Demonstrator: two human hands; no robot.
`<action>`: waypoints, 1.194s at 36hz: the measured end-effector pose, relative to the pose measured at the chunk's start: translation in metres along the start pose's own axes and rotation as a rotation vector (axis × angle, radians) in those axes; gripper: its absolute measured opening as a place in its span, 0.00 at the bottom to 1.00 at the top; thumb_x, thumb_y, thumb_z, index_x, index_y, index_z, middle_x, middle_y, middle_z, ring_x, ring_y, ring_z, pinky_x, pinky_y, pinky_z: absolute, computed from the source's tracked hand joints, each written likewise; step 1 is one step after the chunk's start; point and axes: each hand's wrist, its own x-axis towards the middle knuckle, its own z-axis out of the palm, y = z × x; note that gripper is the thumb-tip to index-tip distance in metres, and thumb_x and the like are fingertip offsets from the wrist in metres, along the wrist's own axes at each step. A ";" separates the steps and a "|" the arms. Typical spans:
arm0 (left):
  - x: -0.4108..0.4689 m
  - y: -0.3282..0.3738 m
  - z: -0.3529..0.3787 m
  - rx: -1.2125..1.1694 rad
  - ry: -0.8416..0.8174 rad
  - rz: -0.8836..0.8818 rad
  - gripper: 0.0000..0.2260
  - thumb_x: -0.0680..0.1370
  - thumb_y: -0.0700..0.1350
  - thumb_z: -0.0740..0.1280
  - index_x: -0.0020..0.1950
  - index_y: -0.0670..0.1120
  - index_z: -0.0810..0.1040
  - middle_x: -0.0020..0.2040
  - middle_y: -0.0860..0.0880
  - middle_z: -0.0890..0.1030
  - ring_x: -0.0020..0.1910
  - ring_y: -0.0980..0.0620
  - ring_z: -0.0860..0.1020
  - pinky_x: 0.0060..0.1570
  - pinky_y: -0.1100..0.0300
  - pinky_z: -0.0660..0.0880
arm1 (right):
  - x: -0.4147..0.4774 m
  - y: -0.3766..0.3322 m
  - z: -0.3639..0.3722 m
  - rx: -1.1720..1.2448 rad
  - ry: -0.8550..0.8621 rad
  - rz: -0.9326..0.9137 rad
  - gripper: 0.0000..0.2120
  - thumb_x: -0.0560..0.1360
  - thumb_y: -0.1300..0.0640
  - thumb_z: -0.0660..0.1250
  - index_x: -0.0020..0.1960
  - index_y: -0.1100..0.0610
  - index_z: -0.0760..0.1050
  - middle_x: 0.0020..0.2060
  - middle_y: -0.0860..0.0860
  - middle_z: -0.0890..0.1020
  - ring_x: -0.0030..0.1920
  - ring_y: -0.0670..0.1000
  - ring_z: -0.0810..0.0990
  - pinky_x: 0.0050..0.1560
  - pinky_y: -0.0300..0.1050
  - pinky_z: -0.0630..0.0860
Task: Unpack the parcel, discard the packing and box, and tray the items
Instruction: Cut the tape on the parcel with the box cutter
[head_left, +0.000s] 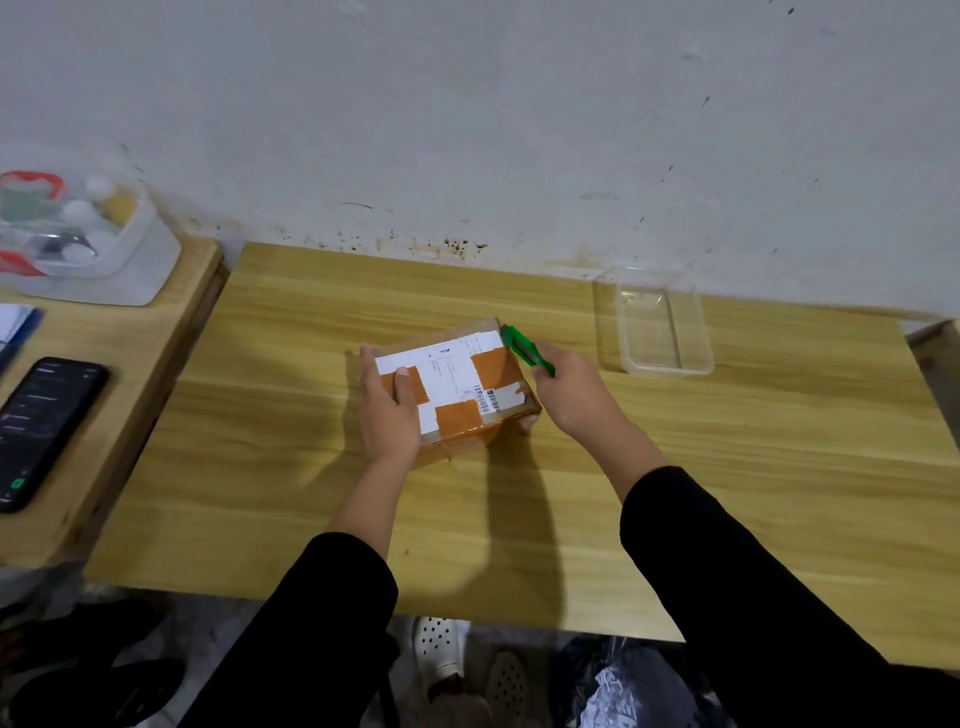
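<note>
The person wears long black sleeves (322, 613) on both arms. The sleeves stop partway up, leaving both hands bare.

Plain workroom, wooden desks (311, 493), scuffed wall (467, 130)

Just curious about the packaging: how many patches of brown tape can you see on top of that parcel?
3 on the parcel: one under the left hand thumb, one at the right side near the green cutter, one at the near edge. Others may be hidden.
</note>
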 end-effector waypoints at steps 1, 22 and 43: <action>0.000 0.001 0.001 0.004 0.008 -0.016 0.24 0.82 0.49 0.53 0.77 0.52 0.49 0.72 0.48 0.68 0.63 0.43 0.71 0.46 0.62 0.62 | 0.000 -0.001 -0.003 -0.038 -0.014 0.002 0.15 0.78 0.66 0.52 0.62 0.59 0.71 0.41 0.56 0.74 0.28 0.45 0.70 0.20 0.32 0.64; -0.010 0.010 0.001 -0.062 0.039 -0.060 0.23 0.82 0.48 0.52 0.77 0.51 0.51 0.67 0.45 0.73 0.59 0.43 0.74 0.44 0.61 0.63 | -0.043 0.024 -0.033 -0.025 -0.039 0.115 0.12 0.75 0.66 0.55 0.52 0.66 0.75 0.34 0.57 0.70 0.29 0.52 0.64 0.28 0.43 0.60; -0.045 -0.006 -0.015 0.409 -0.297 0.288 0.29 0.77 0.55 0.62 0.75 0.49 0.57 0.75 0.43 0.60 0.73 0.45 0.60 0.66 0.53 0.64 | -0.054 0.053 -0.015 0.196 0.260 0.096 0.15 0.76 0.65 0.56 0.59 0.57 0.76 0.33 0.54 0.73 0.29 0.52 0.68 0.31 0.43 0.66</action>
